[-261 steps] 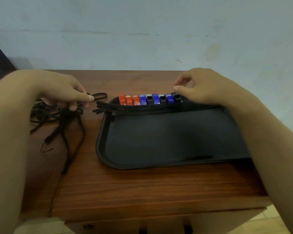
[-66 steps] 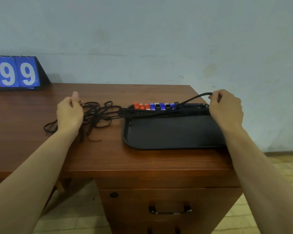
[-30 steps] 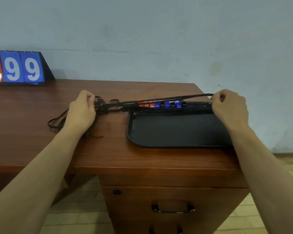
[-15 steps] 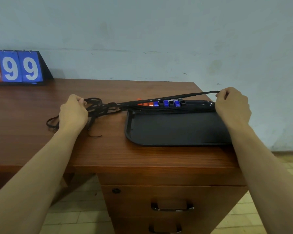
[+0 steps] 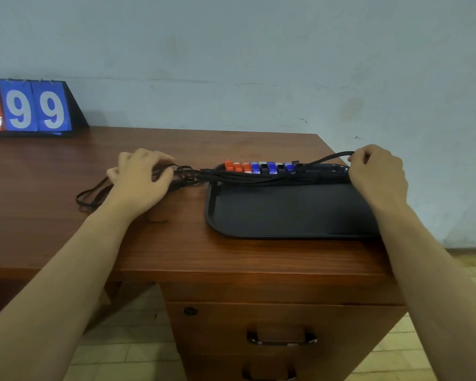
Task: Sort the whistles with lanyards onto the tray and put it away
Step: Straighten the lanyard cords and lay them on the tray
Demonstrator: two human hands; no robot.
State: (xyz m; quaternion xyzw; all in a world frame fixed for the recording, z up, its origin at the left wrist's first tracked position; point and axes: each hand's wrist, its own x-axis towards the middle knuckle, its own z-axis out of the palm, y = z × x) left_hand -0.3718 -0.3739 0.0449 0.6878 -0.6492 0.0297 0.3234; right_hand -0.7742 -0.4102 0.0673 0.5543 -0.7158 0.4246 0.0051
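On the wooden desk (image 5: 176, 254), seen from the head camera, a black tray (image 5: 286, 213) lies at the right end, with a row of orange, blue and black whistles (image 5: 260, 167) lined up along its far rim. Their black lanyards (image 5: 248, 177) run in a bundle leftward off the tray onto the desk. At the tray's far right corner, the right hand (image 5: 377, 174) pinches one lanyard strand, raised above the whistles. Left of the tray, the left hand (image 5: 140, 180) rests over the tangled lanyard ends, fingers curled around them. A flip scoreboard (image 5: 30, 108) showing 99 stands at the far left against the wall.
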